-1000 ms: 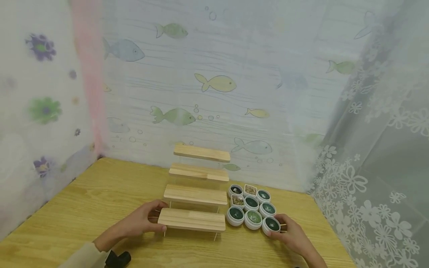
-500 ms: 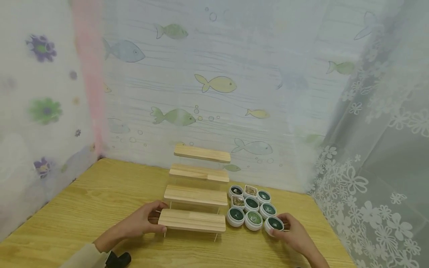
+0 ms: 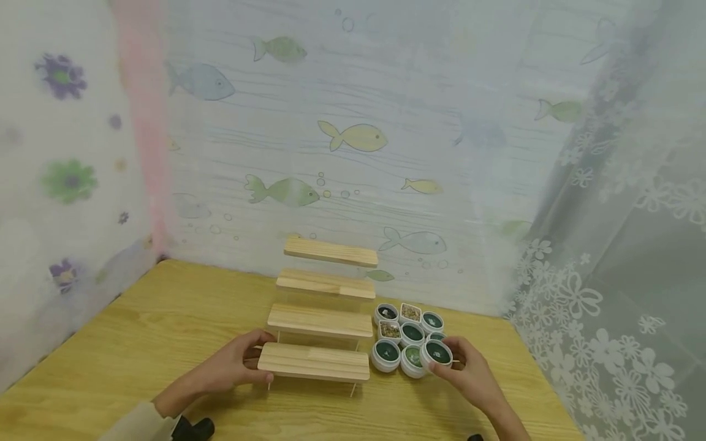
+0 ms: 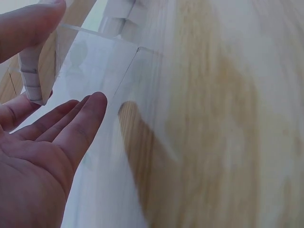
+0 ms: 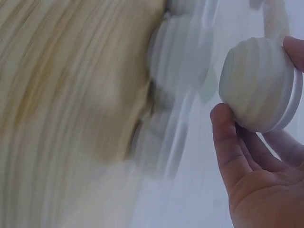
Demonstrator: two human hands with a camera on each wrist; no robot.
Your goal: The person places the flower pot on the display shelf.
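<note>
My right hand (image 3: 475,375) holds a small round white pot (image 3: 438,353) with a dark green top, thumb on one side and fingers on the other. In the right wrist view the pot's ribbed white underside (image 5: 256,88) shows, raised off the table. My left hand (image 3: 233,365) grips the left end of the lowest board of a four-step wooden display stand (image 3: 315,361). Its thumb lies at the board's front edge, the other fingers behind and below. In the left wrist view the board's end (image 4: 37,78) sits between thumb and fingers.
Beside the stand's right side, several small pots stand close together, among them a green-topped one (image 3: 411,360) and a square one with grainy filling (image 3: 389,330). The wooden table (image 3: 182,306) meets a fish-print curtain (image 3: 353,196) behind. A lace curtain (image 3: 595,343) hangs at right.
My right hand has drawn the front right pot slightly right of the group, then lifted it up and left, over the other pots' edges. The left hand has stayed on the stand.
</note>
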